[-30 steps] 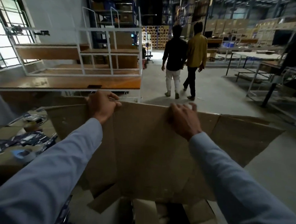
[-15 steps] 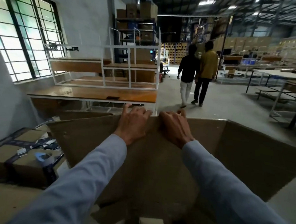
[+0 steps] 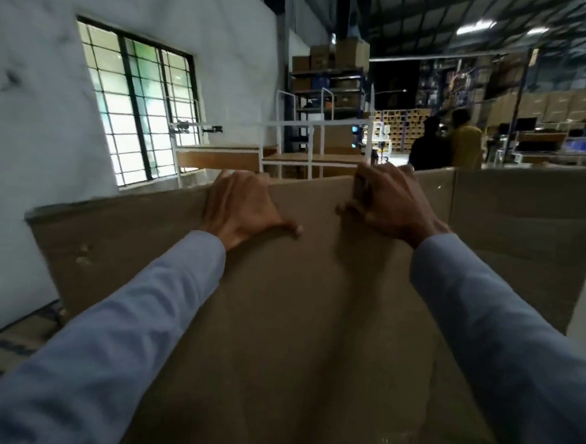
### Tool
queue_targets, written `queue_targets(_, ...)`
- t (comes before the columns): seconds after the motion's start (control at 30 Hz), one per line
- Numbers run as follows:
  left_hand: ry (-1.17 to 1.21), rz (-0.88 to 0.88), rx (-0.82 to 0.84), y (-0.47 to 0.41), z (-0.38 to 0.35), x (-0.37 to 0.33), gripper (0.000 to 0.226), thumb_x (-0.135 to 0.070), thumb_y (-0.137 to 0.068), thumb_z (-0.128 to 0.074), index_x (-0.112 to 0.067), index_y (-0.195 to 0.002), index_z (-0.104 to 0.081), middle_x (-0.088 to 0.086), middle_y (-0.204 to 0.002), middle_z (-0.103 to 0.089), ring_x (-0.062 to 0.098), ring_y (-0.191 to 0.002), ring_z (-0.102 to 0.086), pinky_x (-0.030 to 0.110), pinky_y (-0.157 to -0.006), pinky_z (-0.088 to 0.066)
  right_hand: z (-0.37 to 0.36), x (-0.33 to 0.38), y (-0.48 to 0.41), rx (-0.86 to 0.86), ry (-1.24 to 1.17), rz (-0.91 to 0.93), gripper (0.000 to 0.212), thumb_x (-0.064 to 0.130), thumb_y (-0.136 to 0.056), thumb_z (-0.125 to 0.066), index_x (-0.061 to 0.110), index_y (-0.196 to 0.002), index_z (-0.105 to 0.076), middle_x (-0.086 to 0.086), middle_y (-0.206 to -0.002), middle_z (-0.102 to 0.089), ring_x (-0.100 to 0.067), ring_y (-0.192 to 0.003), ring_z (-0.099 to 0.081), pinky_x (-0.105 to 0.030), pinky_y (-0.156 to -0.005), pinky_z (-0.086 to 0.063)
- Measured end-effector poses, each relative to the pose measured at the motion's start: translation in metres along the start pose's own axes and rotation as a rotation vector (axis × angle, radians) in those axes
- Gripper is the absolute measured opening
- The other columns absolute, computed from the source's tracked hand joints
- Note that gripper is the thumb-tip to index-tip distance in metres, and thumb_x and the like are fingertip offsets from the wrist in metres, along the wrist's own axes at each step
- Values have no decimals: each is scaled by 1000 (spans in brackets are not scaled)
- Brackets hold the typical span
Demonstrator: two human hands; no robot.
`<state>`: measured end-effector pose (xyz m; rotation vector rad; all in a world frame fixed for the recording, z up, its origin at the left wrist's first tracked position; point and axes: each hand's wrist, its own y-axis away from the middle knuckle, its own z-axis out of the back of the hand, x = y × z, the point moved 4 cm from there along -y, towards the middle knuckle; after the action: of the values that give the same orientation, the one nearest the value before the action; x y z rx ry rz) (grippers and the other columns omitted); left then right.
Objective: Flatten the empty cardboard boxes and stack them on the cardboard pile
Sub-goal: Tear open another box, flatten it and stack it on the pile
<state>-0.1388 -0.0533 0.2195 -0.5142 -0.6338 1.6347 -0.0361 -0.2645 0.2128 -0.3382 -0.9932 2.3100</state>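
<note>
Left hand (image 3: 242, 206) curled over top edge of cardboard (image 3: 299, 325), fingers behind, thumb flat on near face. Right hand (image 3: 387, 202) gripping same edge, fingers hooked over. Cardboard upright, held out front, filling lower view. Flap (image 3: 524, 236) angles off right. Window (image 3: 137, 106) left; shelving (image 3: 327, 86), two people (image 3: 447, 145) beyond top edge.

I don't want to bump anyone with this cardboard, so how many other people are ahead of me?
2. One in a dark top and one in a yellow top, side by side beyond the cardboard's top edge, right of centre. The cardboard may hide others.
</note>
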Motion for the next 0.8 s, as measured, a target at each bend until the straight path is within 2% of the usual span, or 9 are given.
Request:
queue_targets(0.1,-112,56,-7,12,15,18,90,-95,-38,-63,-17,-83,-68,4,-77,-69,22,-76,-66,33,-79,-45,-12,-22,4,64,-40,-20,52,70,-76,-64,33,-108,-49,-1,-115,-59,-24,-111,-51,-45,-101,-31)
queue_targets(0.2,-244,127,55,31,25,26,89,-94,-40,-64,-17,-84,-67,2,-78,-67,21,-78,-63,33,-81,-43,-27,-27,6,98,-145,-15,46,67,-74,-70,39,-99,-44,-2,-114,-63,-27,-110,-54,-42,-99,-30)
queue_targets(0.27,-317,186,135,51,27,33,85,-94,-44,-64,-19,-85,-64,1,-80,-66,20,-80,-62,33,-85,-39,-52,-19,10,164,-244,16,48,70,-72,-67,39,-104,-51,-1,-117,-61,-26,-113,-53,-45,-101,-31)
queue_targets(0.43,-472,347,254,118,48,53,78,-94,-50,-60,-21,-78,-54,1,-80,-64,19,-77,-60,34,-80,-35,-110,36,11,257,-370,156,75,82,-63,-46,29,-114,-61,-4,-109,-63,-30,-108,-54,-39,-90,-27)
queue_targets(0.5,-516,456,283,154,63,62,77,-95,-51,-59,-22,-75,-49,-1,-79,-62,19,-77,-60,34,-78,-35,-125,72,9,297,-392,234,88,86,-59,-40,25,-119,-61,-8,-115,-64,-32,-112,-53,-44,-95,-29)
queue_targets(0.57,-571,576,309,194,81,68,78,-95,-50,-59,-22,-76,-52,-2,-79,-63,19,-78,-61,34,-77,-37,-135,117,14,329,-456,302,97,87,-56,-38,21,-124,-60,-13,-123,-63,-34,-118,-52,-47,-101,-28)
queue_targets(0.67,-639,696,307,242,113,68,78,-91,-52,-64,-20,-83,-58,0,-89,-68,20,-85,-64,31,-78,-41,-146,177,18,281,-511,396,91,85,-59,-49,19,-119,-62,-12,-119,-65,-35,-114,-54,-49,-100,-32)
queue_targets(0.73,-686,752,272,264,138,66,81,-90,-52,-65,-20,-92,-64,2,-94,-70,21,-89,-65,30,-78,-41,-141,209,16,184,-605,412,79,79,-57,-59,17,-107,-67,-11,-105,-67,-34,-103,-55,-45,-92,-34)
queue_targets(0.8,-714,813,230,285,163,66,90,-93,-49,-63,-17,-97,-68,3,-95,-71,23,-91,-66,33,-84,-44,-126,238,14,112,-710,421,71,75,-54,-63,18,-96,-68,-8,-91,-65,-31,-95,-54,-40,-87,-29)
